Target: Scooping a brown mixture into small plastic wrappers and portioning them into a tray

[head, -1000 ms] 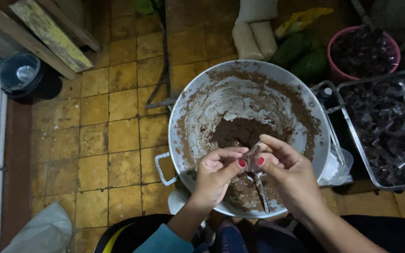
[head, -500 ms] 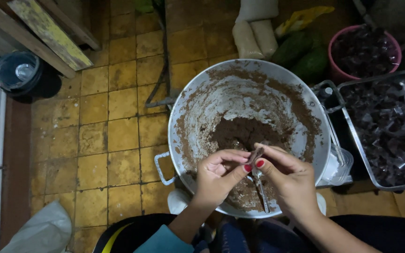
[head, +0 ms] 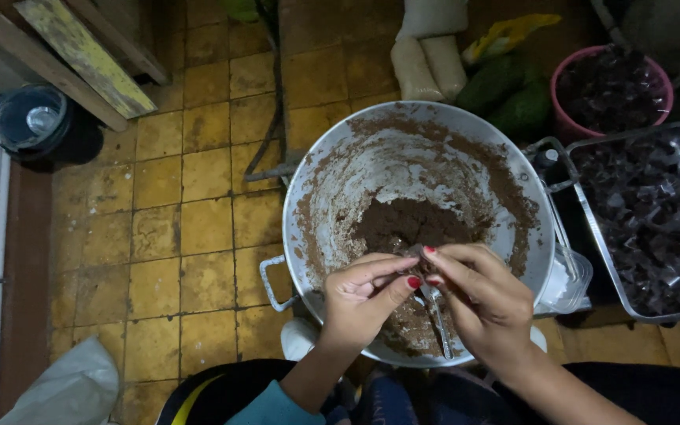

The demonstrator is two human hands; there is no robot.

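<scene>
The small thing pinched between the left hand (head: 364,295) and right hand (head: 482,303) is mostly covered by fingertips; its kind cannot be told. The spoon (head: 438,323) handle is partly hidden under the right hand. The hands hide the pan (head: 301,205) near rim. The tray (head: 592,224) runs off the right edge, its dark contents too dim to identify.

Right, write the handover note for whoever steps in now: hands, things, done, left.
Left hand: fingertips pinching a small wrapped piece over the large metal pot.
Right hand: pinching the same piece, a metal spoon hanging below it.
Brown mixture sits low in the pot, walls smeared.
Metal tray and pink bucket at right hold dark wrapped pieces.
Left: mixture remaining in pot.
</scene>
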